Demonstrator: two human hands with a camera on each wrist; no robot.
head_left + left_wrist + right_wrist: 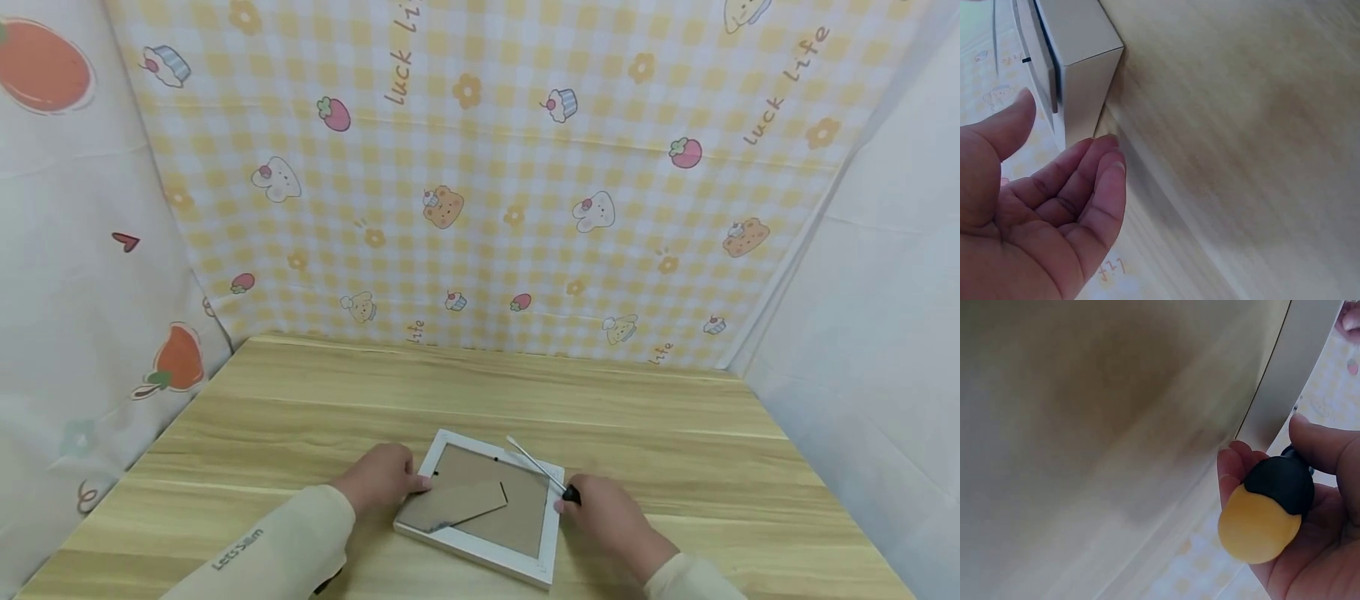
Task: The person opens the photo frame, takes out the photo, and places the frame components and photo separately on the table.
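Note:
A white picture frame (pixel 551 533) lies back side up near the table's front, showing a brown backing board (pixel 468 471) and a flat stand flap (pixel 461 502). At its left edge is my left hand (pixel 381 479), thumb over the border and curled fingers against the side. The left wrist view shows those fingers (pixel 1088 200) by the frame's side (pixel 1088 81). My right hand (pixel 611 512) grips a screwdriver (pixel 536 462) at the frame's right edge; its metal shaft crosses the upper right corner. Its yellow and black handle (pixel 1260 528) sits in the right palm, with fingertips touching the frame's side.
The wood-grain table (pixel 480 387) stretches behind and to both sides of the frame. A yellow checked cloth (pixel 495 250) with cartoon prints hangs along the back. White cloths (pixel 75 233) hang at left and right. Small dark tabs (pixel 496 459) stand on the frame's back.

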